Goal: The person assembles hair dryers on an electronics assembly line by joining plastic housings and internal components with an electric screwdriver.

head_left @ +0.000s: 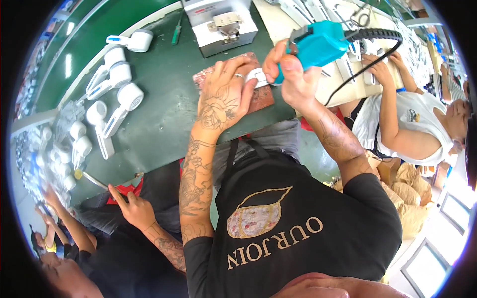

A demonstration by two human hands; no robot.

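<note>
My left hand (223, 89) is bent over a brick-red pad (261, 99) on the green bench, its fingers curled and a ring on one of them. A small white plastic piece (257, 78) is gripped at its thumb side, most of it hidden by the hand. In my right hand (295, 77) is a teal corded power tool (318, 43), fingers wrapped around its near end. The fingertips of that hand are right beside the white piece. The tool's working tip is hidden from view.
Several white round-headed handled pieces (130, 97) lie on the bench at left. A green-handled screwdriver (176, 35) and a grey-white box with a metal fixture (226, 30) are at the back. The tool's black coiled cord (382, 34) loops right. Co-workers sit on both sides.
</note>
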